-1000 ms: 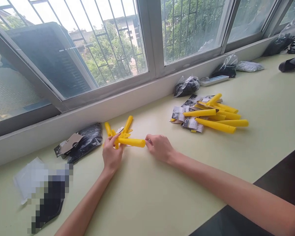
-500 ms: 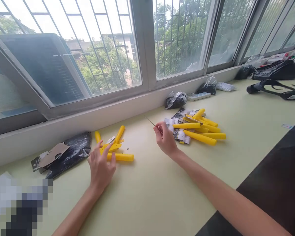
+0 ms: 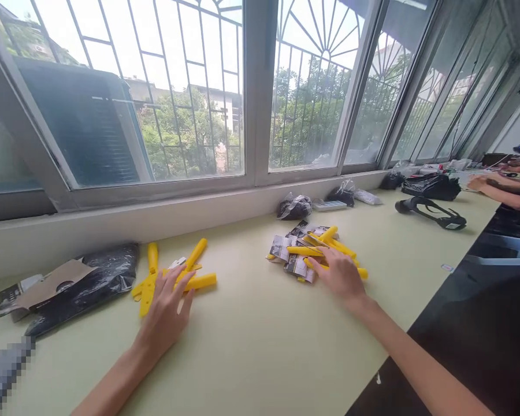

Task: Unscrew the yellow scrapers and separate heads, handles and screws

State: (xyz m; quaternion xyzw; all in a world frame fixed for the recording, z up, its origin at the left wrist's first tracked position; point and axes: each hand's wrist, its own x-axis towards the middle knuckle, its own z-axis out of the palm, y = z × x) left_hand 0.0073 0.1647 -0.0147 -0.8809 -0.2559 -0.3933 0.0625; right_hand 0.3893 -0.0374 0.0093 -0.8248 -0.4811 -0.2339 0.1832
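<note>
My left hand (image 3: 167,309) rests with spread fingers over a small group of yellow plastic handles (image 3: 204,281) on the left. Its fingers partly cover the pieces under them. Another yellow handle (image 3: 153,257) stands out behind, beside flat yellow parts (image 3: 147,296). My right hand (image 3: 340,277) reaches onto a pile of yellow handles (image 3: 303,251), thumb and forefinger apart at its near side. No thin metal piece can be made out between these fingers. Printed cards (image 3: 281,247) lie under and beside the pile.
A black plastic bag (image 3: 106,283) with an opened cardboard package (image 3: 54,283) lies at the left. Along the sill are small bags (image 3: 293,206) and a pale box (image 3: 329,205). A black strapped object (image 3: 431,212) lies at the right. Another person's hands (image 3: 485,184) show at the far right.
My right hand has moved right onto the pile; the thin metal piece it pinched no longer shows. My left hand stays over the left group. The view has tilted up and turned right.
</note>
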